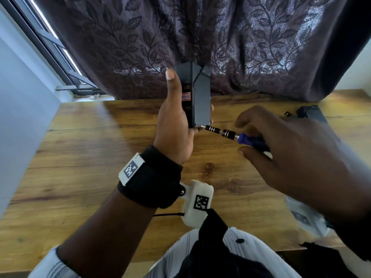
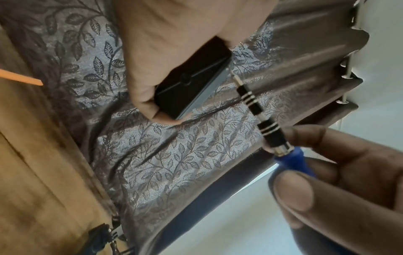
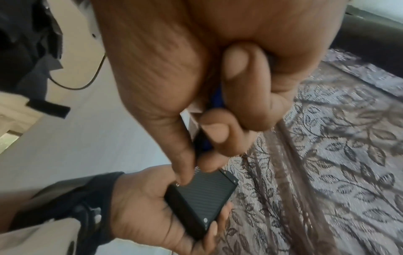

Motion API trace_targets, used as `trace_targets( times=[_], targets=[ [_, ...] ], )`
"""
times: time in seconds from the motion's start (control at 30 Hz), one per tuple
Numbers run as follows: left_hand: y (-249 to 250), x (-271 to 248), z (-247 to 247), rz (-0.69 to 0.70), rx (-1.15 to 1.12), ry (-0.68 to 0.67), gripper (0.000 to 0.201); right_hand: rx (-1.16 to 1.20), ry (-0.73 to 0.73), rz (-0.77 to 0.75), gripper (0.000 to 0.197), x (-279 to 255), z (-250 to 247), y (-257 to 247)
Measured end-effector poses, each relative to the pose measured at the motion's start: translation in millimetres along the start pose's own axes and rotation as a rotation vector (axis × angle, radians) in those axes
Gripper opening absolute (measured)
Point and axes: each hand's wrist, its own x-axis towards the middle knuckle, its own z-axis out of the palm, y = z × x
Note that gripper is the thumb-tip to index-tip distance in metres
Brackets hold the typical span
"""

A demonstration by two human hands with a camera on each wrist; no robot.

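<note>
My left hand (image 1: 176, 121) holds a black box-shaped device (image 1: 197, 97) upright above the wooden table (image 1: 100, 157), thumb along its left side and fingers wrapped behind. The device's ribbed face (image 3: 205, 195) and the left hand (image 3: 148, 203) show in the right wrist view. My right hand (image 1: 281, 145) grips a screwdriver (image 1: 220, 132) by its blue handle (image 1: 251, 141). Its black and silver shaft (image 2: 253, 101) runs to the device (image 2: 191, 82), and the tip sits at the lower left corner of the device's face. The right hand's fingers (image 3: 240, 74) curl round the handle.
A dark leaf-patterned curtain (image 1: 200, 37) hangs behind the table. A black object (image 1: 309, 113) lies at the table's far right edge. A clear plastic bag (image 1: 305, 215) lies near the right front. A window frame (image 1: 60, 57) is at the left.
</note>
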Motion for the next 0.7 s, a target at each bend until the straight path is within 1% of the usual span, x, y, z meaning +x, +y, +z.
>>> trace_targets(
  times=[0.1,0.17,0.23,0.33,0.4,0.43,0.5,0.53,0.6,0.7],
  targets=[
    [3,0,2,0.007,0.052,0.000,0.057,-0.083,0.039,0.011,0.020,3,-11,-4],
    [5,1,3,0.021,0.076,-0.011,0.057,-0.125,0.043,-0.003,0.015,2,-15,-5],
    [4,2,3,0.037,0.080,-0.025,0.060,-0.138,0.025,-0.001,0.019,3,-17,-5],
    [3,3,2,0.059,0.107,-0.030,0.062,-0.074,-0.011,0.023,0.032,8,-12,0],
    [2,4,2,0.055,0.126,-0.022,0.061,-0.007,-0.027,0.052,0.037,11,-9,1],
    [3,4,2,0.053,0.129,-0.018,0.061,0.029,-0.037,0.073,0.036,12,-9,2],
    [5,5,2,0.053,0.124,-0.013,0.061,0.078,-0.049,0.106,0.027,13,-8,2],
    [6,6,2,0.056,0.122,-0.007,0.060,0.090,-0.047,0.113,0.026,14,-8,2],
    [9,6,3,0.058,0.126,0.004,0.059,0.100,-0.014,0.115,0.030,14,-8,2],
    [9,7,4,0.067,0.125,-0.014,0.060,0.098,0.069,0.120,0.023,11,-9,2]
  ],
)
